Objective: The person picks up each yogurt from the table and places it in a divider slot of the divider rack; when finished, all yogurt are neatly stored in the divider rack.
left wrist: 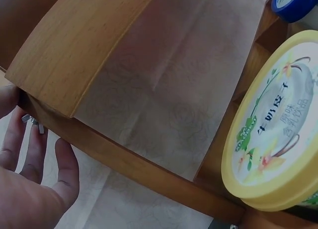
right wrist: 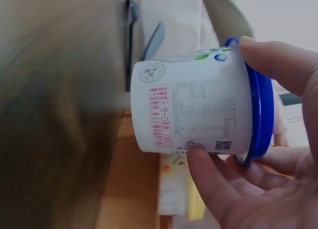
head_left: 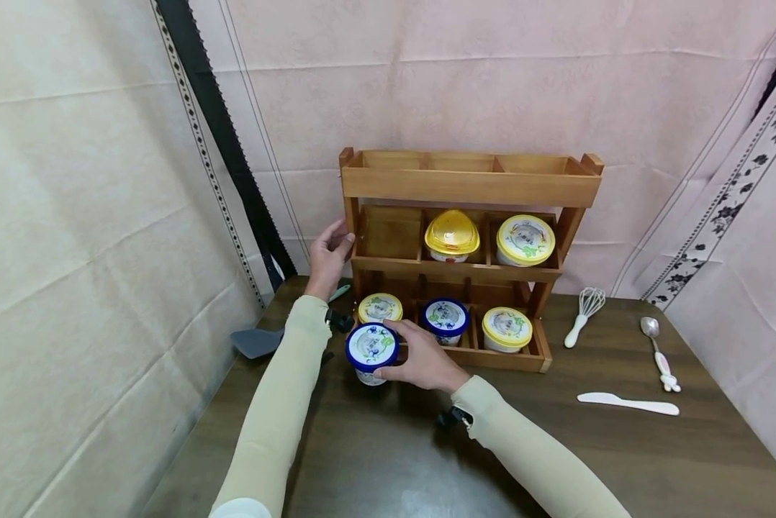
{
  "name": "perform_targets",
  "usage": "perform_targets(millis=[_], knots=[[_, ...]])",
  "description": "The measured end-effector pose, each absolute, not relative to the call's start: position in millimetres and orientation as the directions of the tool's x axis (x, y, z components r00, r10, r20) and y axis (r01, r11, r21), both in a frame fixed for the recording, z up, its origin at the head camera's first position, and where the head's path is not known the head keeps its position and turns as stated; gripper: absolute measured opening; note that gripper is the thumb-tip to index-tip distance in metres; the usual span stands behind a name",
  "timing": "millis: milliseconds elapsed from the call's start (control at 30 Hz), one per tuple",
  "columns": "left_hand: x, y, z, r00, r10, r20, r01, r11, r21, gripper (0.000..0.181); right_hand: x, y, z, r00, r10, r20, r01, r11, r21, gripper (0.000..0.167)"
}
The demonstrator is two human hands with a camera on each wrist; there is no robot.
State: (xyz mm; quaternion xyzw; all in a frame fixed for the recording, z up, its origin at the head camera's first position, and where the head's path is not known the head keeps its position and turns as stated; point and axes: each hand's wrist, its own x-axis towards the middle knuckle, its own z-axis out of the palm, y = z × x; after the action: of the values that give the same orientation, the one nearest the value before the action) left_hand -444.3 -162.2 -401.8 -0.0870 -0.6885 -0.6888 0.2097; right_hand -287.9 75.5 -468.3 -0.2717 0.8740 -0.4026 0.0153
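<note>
My right hand [head_left: 423,356] holds a white tub with a blue lid [head_left: 371,347] in front of the lower left of a wooden rack [head_left: 472,188]. In the right wrist view, thumb and fingers grip that tub [right wrist: 198,105] about its lid and side; its printed label faces the camera. My left hand [head_left: 328,260] is at the rack's left side, by the middle shelf. In the left wrist view its fingers [left wrist: 31,154] lie loosely along the outer side of the wood, fingertips touching or close to it. A yellow-lidded tub [head_left: 380,307] sits in the lower left compartment, just behind the held tub.
The lower shelf also bears a blue-lidded tub [head_left: 445,319] and a yellow-lidded tub [head_left: 507,328]. Above are a yellow domed tub [head_left: 452,234] and another yellow-lidded tub [head_left: 525,239]. Right lie a whisk [head_left: 585,314], a spoon [head_left: 656,349] and a white knife [head_left: 628,403]; left, a grey spatula [head_left: 255,342].
</note>
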Motion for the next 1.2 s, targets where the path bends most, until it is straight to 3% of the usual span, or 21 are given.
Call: perform_targets(millis=[233,433,867,1067,1200], knots=[[-444.1,-163.3,-401.4,-0.904,-0.162,0.395,0.391,0.053,0.919,0.045,-286.7,78.9,-452.1,-0.825,-0.509,0.244,-0.501,0.461,-0.732,0.082],[-443.2,-162.4,-400.8,-0.908,-0.161,0.386,0.384,0.046,0.922,0.045,-288.3,77.7,-465.7,-0.79,-0.569,0.227,-0.501,0.387,-0.774,0.069],[-442.2,-162.6,-397.1,-0.918,-0.13,0.374,0.375,0.019,0.927,0.045,-284.1,57.3,-475.2,-0.685,-0.725,0.068,-0.616,0.527,-0.585,0.082],[-443.2,-166.4,-398.1,-0.922,-0.124,0.367,0.369,0.004,0.929,0.046,-283.2,60.7,-469.2,-0.701,-0.713,-0.011,-0.533,0.534,-0.656,0.073],[-444.0,-167.2,-398.3,-0.927,-0.116,0.356,0.358,0.009,0.934,0.047,-283.4,68.8,-466.3,-0.725,-0.688,0.031,-0.486,0.479,-0.731,0.073]])
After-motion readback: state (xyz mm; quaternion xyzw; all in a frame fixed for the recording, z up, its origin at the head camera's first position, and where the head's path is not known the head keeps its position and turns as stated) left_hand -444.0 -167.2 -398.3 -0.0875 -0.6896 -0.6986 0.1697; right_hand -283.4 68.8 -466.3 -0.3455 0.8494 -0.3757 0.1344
